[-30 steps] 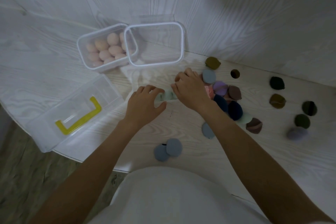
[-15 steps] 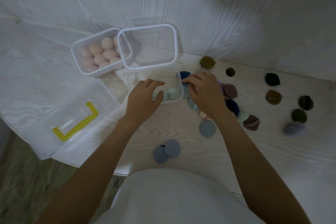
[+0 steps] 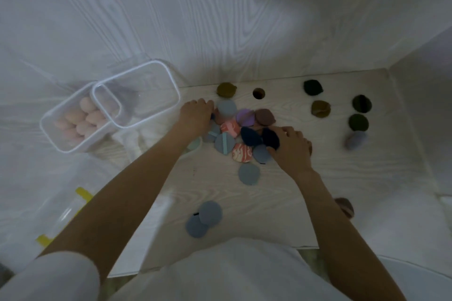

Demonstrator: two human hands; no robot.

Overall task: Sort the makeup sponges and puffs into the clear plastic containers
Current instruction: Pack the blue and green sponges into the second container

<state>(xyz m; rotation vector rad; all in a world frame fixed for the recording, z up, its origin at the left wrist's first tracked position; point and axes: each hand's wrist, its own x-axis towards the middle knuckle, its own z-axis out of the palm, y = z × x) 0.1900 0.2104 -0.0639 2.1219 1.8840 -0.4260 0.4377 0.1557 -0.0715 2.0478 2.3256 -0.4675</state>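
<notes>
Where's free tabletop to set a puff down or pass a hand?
Bare strip between the lone grey puff and the grey pair. More bare wood between the right hand and the dark green puff. Crowded: the pile between both hands.

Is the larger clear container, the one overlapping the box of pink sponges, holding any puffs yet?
No. The larger container shows only bare table through it, while the pink sponges fill the box beside it.

White wood-grain table (image 3: 318, 178) carries a heap of puffs (image 3: 241, 133), 2 clear containers (image 3: 137, 95), and scattered dark puffs (image 3: 358, 122).
</notes>
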